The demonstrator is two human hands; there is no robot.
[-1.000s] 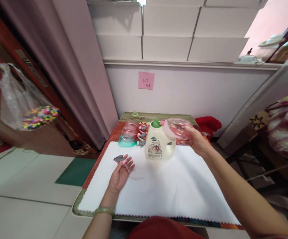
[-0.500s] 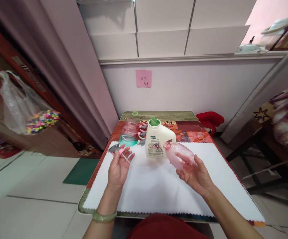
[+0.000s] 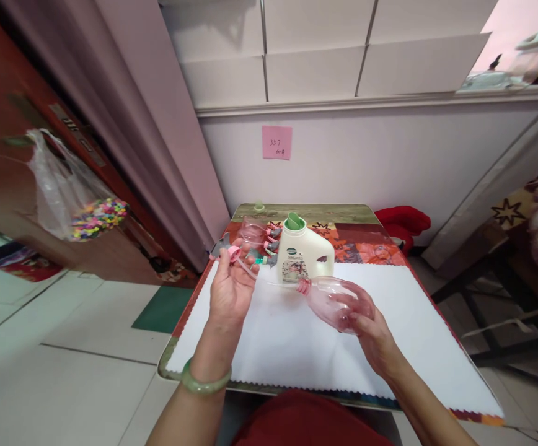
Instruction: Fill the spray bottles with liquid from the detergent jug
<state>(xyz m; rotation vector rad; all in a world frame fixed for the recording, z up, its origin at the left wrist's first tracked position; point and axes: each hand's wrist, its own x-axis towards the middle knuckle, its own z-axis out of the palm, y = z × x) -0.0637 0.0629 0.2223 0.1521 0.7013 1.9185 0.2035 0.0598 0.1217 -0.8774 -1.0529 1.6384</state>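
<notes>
My left hand [image 3: 232, 288] is closed on a grey and pink spray nozzle [image 3: 226, 251], whose thin dip tube [image 3: 264, 279] runs right towards the mouth of a clear pink bottle [image 3: 336, 302]. My right hand [image 3: 374, 337] grips that bottle near its base; it lies tilted on its side, neck to the left. I cannot tell whether the tube tip is inside the neck. Behind the hands a cream jug [image 3: 313, 251] with a green spout [image 3: 293, 221] stands on the white cloth [image 3: 287, 353]. Several spray bottles lie left of the jug, among them a pink one [image 3: 251, 230].
A small green cap [image 3: 259, 206] sits at the table's far edge. The wall [image 3: 343, 161] rises behind the table. A bag of colourful pieces [image 3: 99, 218] hangs on the door at left. A dark stool [image 3: 492, 297] stands at right.
The pink bottle has turned more level and its neck now faces the nozzle's tube. My left hand has raised the nozzle and turned it, with the tube reaching right.
</notes>
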